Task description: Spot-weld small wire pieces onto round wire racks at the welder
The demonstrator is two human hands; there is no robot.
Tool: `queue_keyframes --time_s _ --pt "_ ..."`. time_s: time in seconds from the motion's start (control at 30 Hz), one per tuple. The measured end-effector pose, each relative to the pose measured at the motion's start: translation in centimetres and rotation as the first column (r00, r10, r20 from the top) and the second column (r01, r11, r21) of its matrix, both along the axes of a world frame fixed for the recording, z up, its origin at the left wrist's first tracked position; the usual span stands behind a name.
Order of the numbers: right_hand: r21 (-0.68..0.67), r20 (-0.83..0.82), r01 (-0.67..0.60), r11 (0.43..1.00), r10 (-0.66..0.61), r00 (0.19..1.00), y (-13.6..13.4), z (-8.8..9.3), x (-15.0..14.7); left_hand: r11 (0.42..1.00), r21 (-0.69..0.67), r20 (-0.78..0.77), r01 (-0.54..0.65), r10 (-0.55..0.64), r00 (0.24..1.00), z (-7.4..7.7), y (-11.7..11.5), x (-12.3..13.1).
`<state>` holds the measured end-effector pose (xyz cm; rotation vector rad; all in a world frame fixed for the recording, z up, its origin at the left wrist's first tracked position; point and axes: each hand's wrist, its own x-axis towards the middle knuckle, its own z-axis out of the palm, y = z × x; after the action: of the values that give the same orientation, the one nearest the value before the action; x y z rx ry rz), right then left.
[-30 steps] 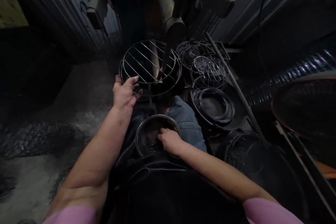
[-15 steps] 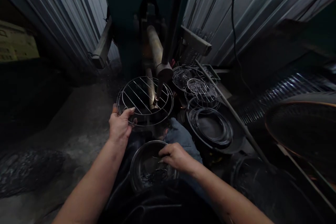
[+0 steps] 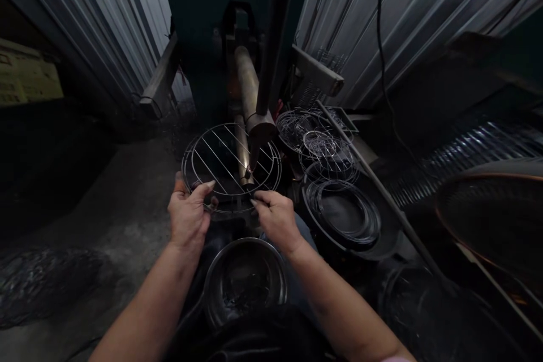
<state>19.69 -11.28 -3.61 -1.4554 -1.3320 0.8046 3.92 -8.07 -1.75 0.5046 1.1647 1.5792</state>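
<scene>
A round wire rack (image 3: 222,159), with two rings and parallel cross wires, is held roughly level by my left hand (image 3: 189,209), its thumb on top of the near left rim. My right hand (image 3: 278,218) is pinched closed at the rack's near rim. Whatever lies between its fingertips is too small to make out. Around the rack's middle, a brass-coloured lower arm (image 3: 242,150) and a dark upper rod tip of a machine like a spot welder meet closely. Below my hands, a metal bowl (image 3: 246,257) with small wire pieces sits in my lap.
The machine's thick upper cylinder (image 3: 250,82) juts toward me. On the right, wire coils (image 3: 348,212) lie in a dark pan, with round wire pieces (image 3: 322,144) behind them. A long bar (image 3: 382,189) slants past the pan. Corrugated metal panels (image 3: 106,17) flank the machine.
My right hand has come up out of the bowl to the rack's near rim. The rack has shifted slightly left and toward me in my left hand.
</scene>
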Motion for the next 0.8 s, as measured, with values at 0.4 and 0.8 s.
queue_keyframes --time_s 0.4,0.8 --pt "-0.040 -0.527 0.084 0.996 -0.092 0.845 0.2 -1.1 -1.8 1.000 -0.009 0.018 0.022 -0.022 1.000 0.6 1.0 -0.9" --pt "-0.024 -0.538 0.089 0.996 -0.088 0.838 1.0 -1.6 -1.5 0.998 -0.028 0.014 0.053 -0.053 0.999 0.2 3.3 -1.0"
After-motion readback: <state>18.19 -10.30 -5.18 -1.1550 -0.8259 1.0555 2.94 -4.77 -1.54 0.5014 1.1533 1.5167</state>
